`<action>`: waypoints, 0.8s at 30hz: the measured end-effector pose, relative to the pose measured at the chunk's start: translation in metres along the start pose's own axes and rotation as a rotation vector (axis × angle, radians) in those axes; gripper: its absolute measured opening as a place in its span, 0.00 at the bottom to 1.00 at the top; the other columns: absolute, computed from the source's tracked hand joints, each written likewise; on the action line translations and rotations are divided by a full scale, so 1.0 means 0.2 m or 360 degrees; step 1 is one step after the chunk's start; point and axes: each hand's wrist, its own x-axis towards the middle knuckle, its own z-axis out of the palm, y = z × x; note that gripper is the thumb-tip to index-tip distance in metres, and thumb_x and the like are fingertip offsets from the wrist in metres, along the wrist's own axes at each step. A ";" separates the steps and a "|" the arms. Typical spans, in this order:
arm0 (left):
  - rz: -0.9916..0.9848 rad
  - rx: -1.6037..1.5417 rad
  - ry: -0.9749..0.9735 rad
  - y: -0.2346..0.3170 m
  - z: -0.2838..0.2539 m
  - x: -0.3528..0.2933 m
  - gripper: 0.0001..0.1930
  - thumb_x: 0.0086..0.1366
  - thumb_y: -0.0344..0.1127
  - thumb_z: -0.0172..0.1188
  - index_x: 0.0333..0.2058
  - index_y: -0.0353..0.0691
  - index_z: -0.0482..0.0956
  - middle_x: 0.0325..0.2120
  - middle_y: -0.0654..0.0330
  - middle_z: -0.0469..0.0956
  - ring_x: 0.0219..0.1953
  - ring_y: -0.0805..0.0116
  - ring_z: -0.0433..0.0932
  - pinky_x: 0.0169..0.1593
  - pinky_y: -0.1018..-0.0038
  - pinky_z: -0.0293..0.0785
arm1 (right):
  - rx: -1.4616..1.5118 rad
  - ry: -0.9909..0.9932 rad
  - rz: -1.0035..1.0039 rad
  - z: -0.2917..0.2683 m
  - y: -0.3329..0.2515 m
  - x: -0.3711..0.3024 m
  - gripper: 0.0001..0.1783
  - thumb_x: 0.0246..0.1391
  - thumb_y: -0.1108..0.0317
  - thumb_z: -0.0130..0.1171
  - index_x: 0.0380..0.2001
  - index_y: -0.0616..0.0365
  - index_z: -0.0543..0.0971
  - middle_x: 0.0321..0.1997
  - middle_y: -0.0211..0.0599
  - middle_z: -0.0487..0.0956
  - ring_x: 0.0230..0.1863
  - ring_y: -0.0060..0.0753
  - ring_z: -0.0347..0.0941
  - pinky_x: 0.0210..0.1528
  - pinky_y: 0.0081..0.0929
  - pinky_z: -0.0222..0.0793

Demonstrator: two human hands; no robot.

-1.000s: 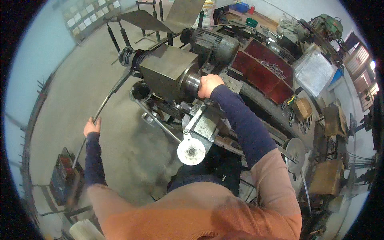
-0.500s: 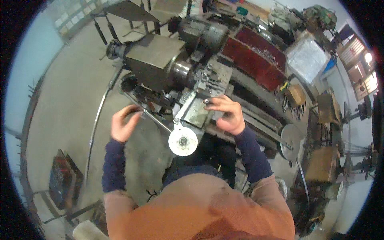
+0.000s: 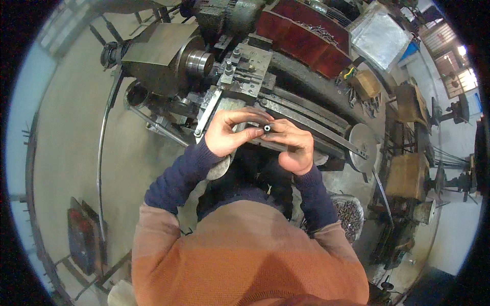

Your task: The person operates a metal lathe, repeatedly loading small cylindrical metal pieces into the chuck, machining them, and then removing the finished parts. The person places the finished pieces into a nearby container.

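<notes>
Both of my hands meet in front of the lathe's cross slide, with a small round metal piece (image 3: pixel 267 128) between their fingertips. The piece shows a bright end with a dark hole in its middle. My left hand (image 3: pixel 228 131) is closed on it from the left, thumb and fingers pinching. From the right, my right hand (image 3: pixel 293 145) grips the same piece with its fingertips. Beyond the hands lie the tool post (image 3: pixel 232 66) and the shiny chuck (image 3: pixel 199 63) of the lathe. A pale round handwheel (image 3: pixel 219 169) is partly hidden under my left wrist.
A dark red tray (image 3: pixel 301 38) of metal bits rests behind the lathe bed. A round plate (image 3: pixel 362 149) sits at the bed's right end. A basket of small metal parts (image 3: pixel 351 217) stands by my right elbow. A long metal rod (image 3: pixel 103 168) lies off to the left.
My left hand has come right and up from beside the handwheel to join the right hand at the small metal piece. The whole view has shifted, so the lathe appears further up and left.
</notes>
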 end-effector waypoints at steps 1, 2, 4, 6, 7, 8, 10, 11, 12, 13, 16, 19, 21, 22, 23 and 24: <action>0.0003 0.0021 0.0010 0.00 0.00 0.00 0.11 0.54 0.26 0.57 0.37 0.32 0.76 0.40 0.52 0.76 0.47 0.64 0.72 0.52 0.69 0.64 | 0.0012 -0.0006 0.0011 0.00 0.00 0.00 0.32 0.42 0.42 0.54 0.32 0.66 0.79 0.36 0.46 0.76 0.40 0.46 0.71 0.45 0.33 0.64; 0.0009 0.0040 0.0034 -0.01 0.00 -0.01 0.11 0.53 0.25 0.57 0.37 0.31 0.76 0.39 0.53 0.76 0.46 0.63 0.73 0.51 0.69 0.65 | 0.0025 -0.0011 0.0021 0.01 0.00 0.00 0.32 0.42 0.42 0.54 0.32 0.66 0.79 0.36 0.46 0.76 0.40 0.46 0.72 0.45 0.33 0.64; -0.0017 0.0056 0.0048 0.01 -0.01 -0.01 0.11 0.53 0.24 0.57 0.37 0.31 0.77 0.39 0.53 0.77 0.45 0.64 0.73 0.51 0.69 0.66 | 0.0038 -0.0008 0.0015 0.01 0.01 0.00 0.32 0.42 0.42 0.54 0.32 0.66 0.79 0.36 0.46 0.76 0.40 0.45 0.72 0.45 0.33 0.65; -0.0030 0.0064 0.0058 0.00 -0.01 0.00 0.10 0.53 0.23 0.57 0.36 0.31 0.77 0.38 0.53 0.77 0.45 0.64 0.74 0.50 0.70 0.67 | 0.0049 0.0008 -0.0012 0.01 0.03 0.00 0.32 0.43 0.42 0.54 0.33 0.66 0.79 0.36 0.46 0.76 0.39 0.45 0.72 0.44 0.32 0.65; -0.0030 0.0065 0.0061 -0.01 -0.01 0.01 0.11 0.53 0.24 0.57 0.36 0.31 0.77 0.38 0.53 0.77 0.44 0.64 0.74 0.50 0.70 0.67 | 0.0074 0.0011 -0.0004 0.01 0.03 0.00 0.32 0.43 0.42 0.54 0.33 0.66 0.79 0.36 0.46 0.76 0.39 0.45 0.72 0.44 0.32 0.65; -0.0030 0.0065 0.0064 -0.02 -0.01 0.01 0.11 0.52 0.24 0.57 0.36 0.32 0.77 0.38 0.53 0.77 0.44 0.64 0.74 0.49 0.70 0.67 | 0.0099 0.0013 0.0005 0.01 0.03 0.00 0.32 0.43 0.43 0.54 0.33 0.67 0.79 0.35 0.46 0.77 0.39 0.45 0.72 0.44 0.33 0.65; -0.0037 0.0100 0.0065 -0.02 0.00 0.02 0.11 0.52 0.24 0.57 0.36 0.32 0.77 0.38 0.53 0.77 0.44 0.65 0.74 0.49 0.71 0.67 | 0.0126 0.0013 0.0017 0.00 0.03 0.00 0.32 0.43 0.43 0.55 0.33 0.67 0.79 0.35 0.47 0.77 0.39 0.45 0.72 0.44 0.33 0.65; -0.0041 0.0117 0.0067 -0.02 0.00 0.02 0.11 0.52 0.24 0.57 0.36 0.32 0.77 0.38 0.53 0.77 0.43 0.65 0.74 0.49 0.71 0.67 | 0.0129 0.0012 0.0021 0.00 0.04 0.00 0.31 0.43 0.44 0.55 0.33 0.67 0.79 0.36 0.47 0.77 0.40 0.45 0.72 0.45 0.33 0.65; -0.0041 0.0099 0.0067 -0.03 0.00 0.03 0.11 0.52 0.24 0.57 0.36 0.32 0.77 0.38 0.54 0.77 0.43 0.65 0.74 0.49 0.71 0.67 | 0.0129 0.0010 0.0025 -0.01 0.04 0.00 0.31 0.43 0.44 0.55 0.33 0.67 0.79 0.36 0.47 0.77 0.40 0.45 0.72 0.45 0.33 0.65; -0.0041 0.0081 0.0068 -0.03 0.00 0.03 0.11 0.51 0.24 0.57 0.36 0.32 0.77 0.37 0.54 0.77 0.43 0.65 0.74 0.49 0.71 0.67 | 0.0123 0.0012 0.0030 -0.01 0.03 0.00 0.31 0.43 0.45 0.55 0.33 0.67 0.79 0.37 0.47 0.77 0.40 0.45 0.72 0.45 0.33 0.65; -0.0032 0.0065 0.0079 -0.04 0.00 0.03 0.11 0.51 0.23 0.58 0.36 0.33 0.77 0.37 0.54 0.77 0.43 0.65 0.74 0.49 0.71 0.67 | 0.0057 0.0023 0.0034 -0.01 0.02 0.01 0.28 0.43 0.48 0.56 0.33 0.67 0.79 0.38 0.48 0.77 0.41 0.44 0.72 0.46 0.33 0.65; -0.0029 0.0028 0.0097 -0.03 -0.01 0.03 0.11 0.51 0.24 0.58 0.36 0.33 0.77 0.37 0.54 0.77 0.42 0.65 0.74 0.48 0.71 0.67 | -0.0069 0.0029 0.0019 -0.01 0.02 0.02 0.23 0.39 0.55 0.56 0.32 0.65 0.79 0.39 0.48 0.77 0.40 0.44 0.72 0.45 0.32 0.65; -0.0001 0.0040 0.0136 -0.03 -0.02 0.03 0.10 0.51 0.24 0.58 0.35 0.32 0.77 0.36 0.54 0.78 0.41 0.65 0.75 0.47 0.72 0.68 | -0.0111 0.0021 0.0004 -0.02 -0.01 0.05 0.20 0.34 0.61 0.56 0.32 0.64 0.80 0.38 0.48 0.77 0.40 0.45 0.73 0.44 0.31 0.66; 0.0027 0.0070 0.0170 -0.03 -0.02 0.02 0.09 0.52 0.25 0.58 0.34 0.32 0.78 0.35 0.54 0.78 0.40 0.65 0.75 0.46 0.73 0.69 | -0.0142 0.0017 0.0020 -0.02 -0.02 0.06 0.20 0.32 0.62 0.55 0.31 0.63 0.80 0.37 0.47 0.77 0.39 0.45 0.72 0.44 0.31 0.66; 0.0055 0.0100 0.0205 -0.03 -0.03 0.01 0.08 0.52 0.25 0.57 0.33 0.32 0.78 0.34 0.53 0.78 0.39 0.65 0.76 0.45 0.73 0.69 | -0.0173 0.0012 0.0035 -0.03 -0.04 0.07 0.20 0.30 0.64 0.54 0.31 0.63 0.80 0.37 0.47 0.77 0.39 0.45 0.72 0.43 0.31 0.67; 0.0027 0.0242 0.0156 0.00 -0.06 0.00 0.08 0.52 0.25 0.58 0.33 0.32 0.78 0.35 0.53 0.78 0.40 0.63 0.76 0.46 0.73 0.69 | -0.0229 0.0025 0.0035 -0.05 -0.05 0.09 0.21 0.28 0.65 0.53 0.30 0.62 0.79 0.36 0.46 0.77 0.38 0.45 0.72 0.43 0.31 0.67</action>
